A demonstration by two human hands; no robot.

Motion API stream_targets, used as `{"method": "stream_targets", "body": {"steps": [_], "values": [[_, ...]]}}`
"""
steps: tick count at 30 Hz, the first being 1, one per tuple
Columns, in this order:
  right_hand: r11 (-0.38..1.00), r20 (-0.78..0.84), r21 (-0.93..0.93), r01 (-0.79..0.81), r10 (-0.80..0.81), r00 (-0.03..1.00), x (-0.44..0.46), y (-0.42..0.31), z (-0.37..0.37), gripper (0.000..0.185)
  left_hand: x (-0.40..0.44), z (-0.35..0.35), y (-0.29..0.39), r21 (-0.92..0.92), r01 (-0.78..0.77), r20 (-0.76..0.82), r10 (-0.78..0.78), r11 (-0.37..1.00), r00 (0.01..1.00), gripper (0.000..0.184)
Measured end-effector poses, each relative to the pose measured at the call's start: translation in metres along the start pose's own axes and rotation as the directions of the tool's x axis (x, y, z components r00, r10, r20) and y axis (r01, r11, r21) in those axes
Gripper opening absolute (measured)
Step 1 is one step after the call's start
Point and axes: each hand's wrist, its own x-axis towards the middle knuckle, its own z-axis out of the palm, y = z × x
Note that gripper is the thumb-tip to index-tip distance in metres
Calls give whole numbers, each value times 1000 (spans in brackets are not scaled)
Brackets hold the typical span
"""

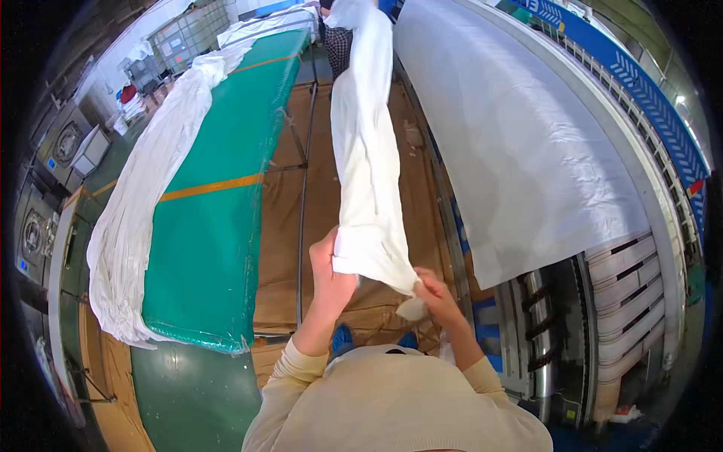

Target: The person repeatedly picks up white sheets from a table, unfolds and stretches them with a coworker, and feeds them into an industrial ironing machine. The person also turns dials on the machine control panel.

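A long white cloth (367, 151) stretches away from me, gathered lengthwise, toward a person (338, 49) at the far end who is mostly hidden behind it. My left hand (331, 275) is closed on the cloth's near left corner, where the edge is folded over. At the near right corner my right hand (437, 294) pinches the cloth, and a small end of it hangs below the fingers. The cloth is held up above brown sheeting on the floor.
On the left stands a green padded table (203, 233) with bunched white fabric (162, 158) along its far-left side. To the right, a large machine (640, 143) carries a smooth white sheet (520, 135) above its belts (625, 301). A metal frame (304, 181) runs beside the green table.
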Motion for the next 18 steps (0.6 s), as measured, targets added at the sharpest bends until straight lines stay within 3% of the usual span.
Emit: {"method": "stream_targets", "body": {"steps": [3,5,9,13,18], "values": [[996,-119,-86,-26,15,993,8,4,-34,36,-9,-6,-12,4,63,-52,-62,998,997,24],[979,-519,109,-173,204,830,10,1,-43,37,-11,-14,-15,8,92,-74,-91,996,993,24],[936,-397,327,-132,263,879,13,-12,-44,39,-15,-28,-14,34,117,-101,-113,993,988,22],[964,-267,250,-89,157,951,18,3,-55,40,-9,-24,-18,90,148,-115,-137,985,984,21],[942,-334,127,-312,337,880,18,65,-118,35,-13,-31,-45,68,135,-78,-129,989,989,17]]}}
